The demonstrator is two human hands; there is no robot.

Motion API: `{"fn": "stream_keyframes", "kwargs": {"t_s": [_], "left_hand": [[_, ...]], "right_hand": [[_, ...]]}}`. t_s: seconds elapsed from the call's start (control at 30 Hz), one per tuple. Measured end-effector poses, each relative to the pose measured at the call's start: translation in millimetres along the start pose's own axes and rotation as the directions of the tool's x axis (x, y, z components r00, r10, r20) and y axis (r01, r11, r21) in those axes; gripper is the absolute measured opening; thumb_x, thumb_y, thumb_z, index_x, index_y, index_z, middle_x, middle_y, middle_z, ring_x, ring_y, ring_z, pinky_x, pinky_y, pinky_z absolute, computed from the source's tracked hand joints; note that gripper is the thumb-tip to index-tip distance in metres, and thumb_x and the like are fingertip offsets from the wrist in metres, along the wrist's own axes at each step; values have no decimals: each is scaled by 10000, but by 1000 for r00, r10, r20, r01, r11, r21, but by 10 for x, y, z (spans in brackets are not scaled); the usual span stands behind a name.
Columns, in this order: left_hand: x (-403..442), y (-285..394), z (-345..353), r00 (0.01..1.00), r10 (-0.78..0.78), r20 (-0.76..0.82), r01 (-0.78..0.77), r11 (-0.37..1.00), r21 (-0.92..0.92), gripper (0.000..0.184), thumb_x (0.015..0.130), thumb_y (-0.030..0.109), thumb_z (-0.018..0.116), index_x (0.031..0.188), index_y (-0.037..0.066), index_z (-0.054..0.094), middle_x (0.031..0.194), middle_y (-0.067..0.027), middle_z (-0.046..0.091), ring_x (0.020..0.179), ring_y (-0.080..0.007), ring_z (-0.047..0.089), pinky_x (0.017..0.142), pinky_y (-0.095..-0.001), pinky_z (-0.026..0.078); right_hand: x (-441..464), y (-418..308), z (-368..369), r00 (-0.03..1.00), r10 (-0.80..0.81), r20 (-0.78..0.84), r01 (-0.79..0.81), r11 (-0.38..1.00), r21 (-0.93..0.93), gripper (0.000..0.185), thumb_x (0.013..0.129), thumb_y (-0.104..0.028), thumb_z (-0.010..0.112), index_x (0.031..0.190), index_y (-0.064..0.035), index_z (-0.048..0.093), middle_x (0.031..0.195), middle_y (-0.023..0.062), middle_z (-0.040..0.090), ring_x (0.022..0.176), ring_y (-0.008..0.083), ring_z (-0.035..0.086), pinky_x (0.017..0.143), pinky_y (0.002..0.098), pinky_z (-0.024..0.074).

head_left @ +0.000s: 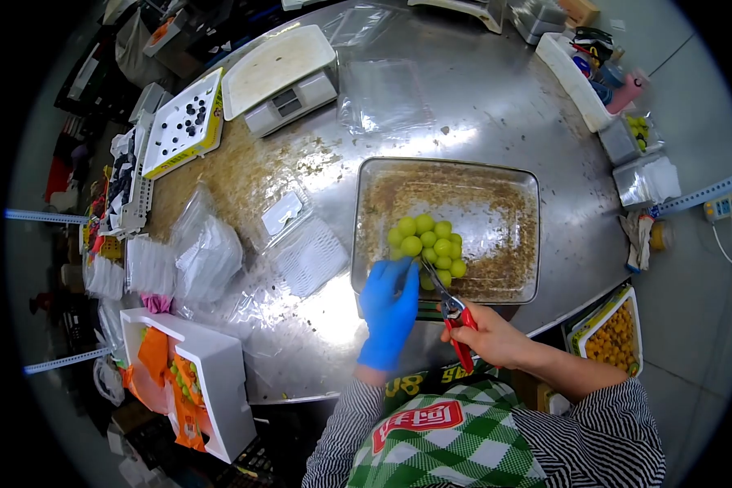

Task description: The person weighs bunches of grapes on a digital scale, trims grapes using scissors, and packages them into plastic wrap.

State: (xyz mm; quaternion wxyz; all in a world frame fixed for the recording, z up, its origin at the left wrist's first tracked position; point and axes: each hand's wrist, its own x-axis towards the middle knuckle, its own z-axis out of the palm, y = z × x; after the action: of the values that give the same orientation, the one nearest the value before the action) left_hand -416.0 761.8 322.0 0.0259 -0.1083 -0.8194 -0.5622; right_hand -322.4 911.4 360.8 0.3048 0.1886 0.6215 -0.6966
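Observation:
A bunch of green grapes (pixel 424 237) lies in a shallow metal tray (pixel 496 175) in front of me. My left hand (pixel 389 305), in a blue glove, is closed at the near left edge of the bunch and holds it; its fingertips are partly hidden among the grapes. Bare and closed, my right hand (pixel 490 335) grips red-handled pruning shears (pixel 455 313). Their tips reach into the near side of the bunch, close to my left fingers. Whether the blades touch a stem is too small to tell.
A weighing scale (pixel 293 102) and a tray of dark berries (pixel 183 122) stand back left. White foam netting (pixel 311 256) and plastic bags (pixel 207 244) lie left. Near left is a foam box (pixel 228 382) with orange wrapping; low right, a crate of small yellow fruit (pixel 614 337).

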Motion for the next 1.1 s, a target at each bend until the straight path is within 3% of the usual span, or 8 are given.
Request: {"fn": "stream_keyframes", "kwargs": {"t_s": [0.4,0.5,0.6,0.9,1.0,1.1], "left_hand": [[-45,0,19,999,35,13,-34,999,-25,142,811,-26,684,950,-3,668,782,-35,562,654,-87,527,597,-224,434],[-58,18,2,1000,27,15,-27,1000,-3,143,809,-25,687,949,-6,668,788,-40,572,647,-89,536,586,-226,439],[-80,14,23,1000,18,-6,-18,1000,-10,146,807,-23,691,950,-8,669,788,-45,580,644,-94,548,583,-229,448],[-88,-1,39,998,59,-8,-59,998,38,131,804,-16,697,933,-11,672,801,-56,608,650,-106,580,595,-231,466],[-74,32,68,998,69,-11,-68,997,39,121,802,-19,694,920,-9,668,799,-52,609,651,-106,580,600,-233,467],[-7,104,30,996,77,-47,-77,997,9,102,799,-34,686,891,1,659,799,-39,604,652,-102,560,613,-229,460]], "right_hand": [[-20,-117,-11,994,79,78,-90,984,153,263,910,-79,501,1168,-31,489,948,69,626,811,118,584,714,278,502],[-32,-158,39,974,197,116,-227,896,381,273,912,-85,502,1180,-34,485,967,92,615,830,150,600,709,322,539],[-48,-211,108,970,200,137,-242,796,555,267,919,-106,505,1176,-35,486,972,116,603,836,182,610,695,356,562],[0,-226,93,970,200,136,-241,828,506,242,949,-158,485,1129,4,490,850,87,578,701,167,594,617,314,538],[7,-193,154,957,219,188,-289,725,625,250,951,-173,482,1128,3,496,815,74,572,668,157,582,585,296,521],[2,-214,158,952,285,113,-303,813,498,315,944,-156,483,1211,11,479,837,80,572,674,163,595,613,301,541]]}}
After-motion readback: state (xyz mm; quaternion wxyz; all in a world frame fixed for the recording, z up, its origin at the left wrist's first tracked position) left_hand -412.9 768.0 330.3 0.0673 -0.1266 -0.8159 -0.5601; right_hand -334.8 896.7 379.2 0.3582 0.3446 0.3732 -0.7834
